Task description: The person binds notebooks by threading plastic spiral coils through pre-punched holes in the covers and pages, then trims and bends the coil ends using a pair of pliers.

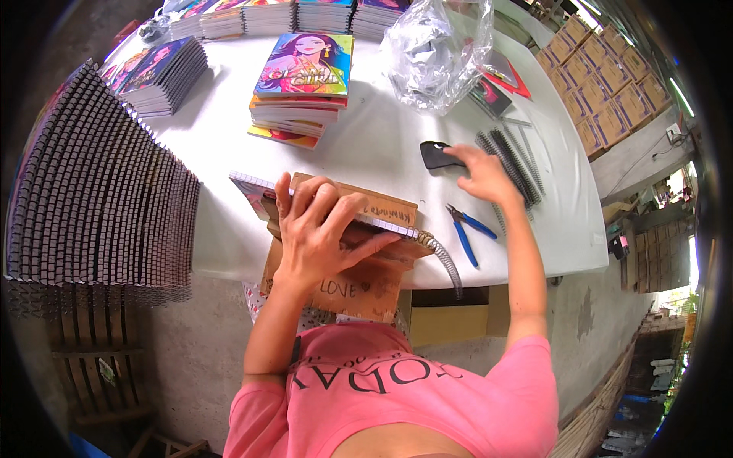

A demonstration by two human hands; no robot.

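- The notebook [254, 195] is held on edge at the wooden stand [359, 294]; the left hand [314, 229] is closed around it.
- Light, fairly stiff handling is expected; the covers should be gripped, clear of the springy coil [443, 258].
- The notebook's middle is hidden by the left hand.
- The right hand's [489, 177] fingers are parted over a black object [438, 158]; contact cannot be determined.

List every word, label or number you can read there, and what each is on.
I won't copy wording; lettering stands here:
Pink T-shirt: large dark print.
Lower wooden board: dark handwriting beside a heart.
Upper wooden board: handwriting, not clearly legible.
Centre stack's top cover: stylised title.
Brown cartons: marks too small to read.
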